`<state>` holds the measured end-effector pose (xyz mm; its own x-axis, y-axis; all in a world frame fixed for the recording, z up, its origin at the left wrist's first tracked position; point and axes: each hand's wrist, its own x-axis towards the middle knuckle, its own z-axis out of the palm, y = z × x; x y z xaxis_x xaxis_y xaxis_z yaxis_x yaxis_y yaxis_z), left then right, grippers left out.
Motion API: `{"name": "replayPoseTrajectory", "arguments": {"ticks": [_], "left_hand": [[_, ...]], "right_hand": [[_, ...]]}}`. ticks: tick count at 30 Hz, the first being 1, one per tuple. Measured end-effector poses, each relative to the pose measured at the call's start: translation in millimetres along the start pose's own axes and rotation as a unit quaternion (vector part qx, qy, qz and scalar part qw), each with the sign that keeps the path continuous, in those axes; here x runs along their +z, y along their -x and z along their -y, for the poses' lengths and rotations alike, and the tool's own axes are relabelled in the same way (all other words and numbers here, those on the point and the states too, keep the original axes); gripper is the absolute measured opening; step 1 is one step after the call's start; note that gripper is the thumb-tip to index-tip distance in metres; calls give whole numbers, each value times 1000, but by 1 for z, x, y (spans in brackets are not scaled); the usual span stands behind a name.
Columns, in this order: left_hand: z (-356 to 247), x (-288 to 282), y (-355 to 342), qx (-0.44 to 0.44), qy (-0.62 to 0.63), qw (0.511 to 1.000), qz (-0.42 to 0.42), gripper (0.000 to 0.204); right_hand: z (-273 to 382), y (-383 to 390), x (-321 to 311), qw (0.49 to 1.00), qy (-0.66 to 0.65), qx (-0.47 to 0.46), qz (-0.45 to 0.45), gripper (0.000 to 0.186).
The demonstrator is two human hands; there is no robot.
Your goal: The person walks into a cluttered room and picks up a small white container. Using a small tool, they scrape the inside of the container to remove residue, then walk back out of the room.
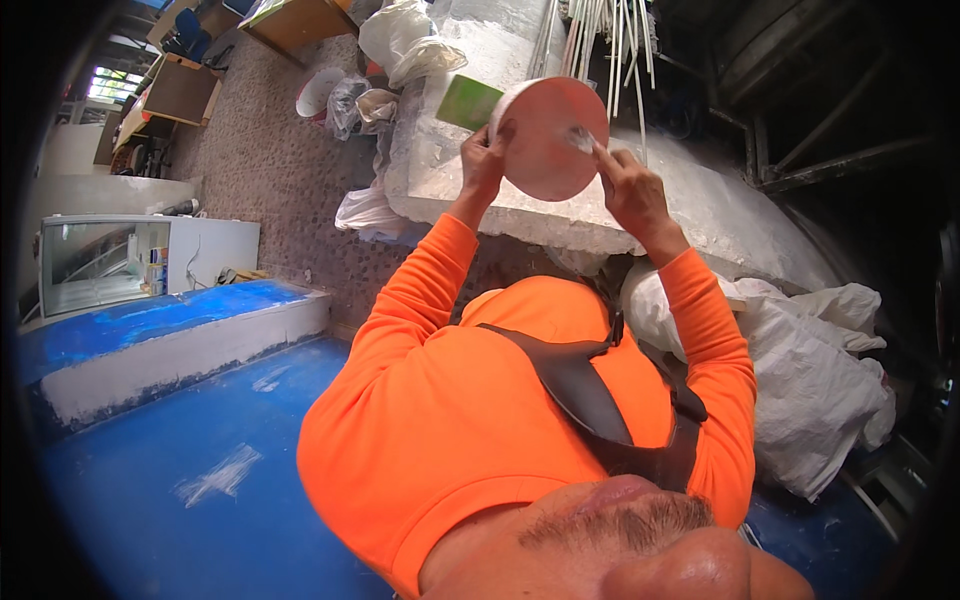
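My left hand [483, 160] is closed on the edge of a round, pale pinkish-white piece [548, 160], like a shallow bowl or disc with a whitish side wall. The piece is tilted above a rough grey-white slab [440, 180]. My right hand [636, 195] pinches a small tool with a pale, blurred tip [578, 138], held against or just over the round face; its exact kind is unclear. A flat green rectangle [469, 103] shows just beyond my left hand; whether it touches the round piece I cannot tell.
Thin pale rods [610, 35] lie at the slab's far end. White sacks [800, 370] are heaped at right. Plastic bags [350, 105] and a white bucket [318, 95] stand left of the slab. A blue-topped ledge [170, 315] and glass-fronted cabinet [105, 260] are at far left.
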<state>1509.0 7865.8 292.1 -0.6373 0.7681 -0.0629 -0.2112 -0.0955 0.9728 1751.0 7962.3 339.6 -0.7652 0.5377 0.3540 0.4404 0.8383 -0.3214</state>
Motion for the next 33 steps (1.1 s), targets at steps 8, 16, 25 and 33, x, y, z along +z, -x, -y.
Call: {"name": "replayPoseTrajectory", "arguments": {"ticks": [8, 16, 25, 33], "left_hand": [[9, 10, 8, 31, -9, 999, -9, 31], [2, 15, 6, 35, 0, 999, 8, 25], [2, 0, -4, 25, -119, 992, -14, 27], [14, 8, -9, 33, -52, 998, -35, 28]], "right_hand": [[-18, 2, 37, 981, -91, 134, 106, 33], [-6, -24, 12, 996, -32, 66, -52, 30], [-22, 4, 20, 953, -216, 193, 87, 33], [-73, 21, 25, 967, -126, 210, 76, 33]]}}
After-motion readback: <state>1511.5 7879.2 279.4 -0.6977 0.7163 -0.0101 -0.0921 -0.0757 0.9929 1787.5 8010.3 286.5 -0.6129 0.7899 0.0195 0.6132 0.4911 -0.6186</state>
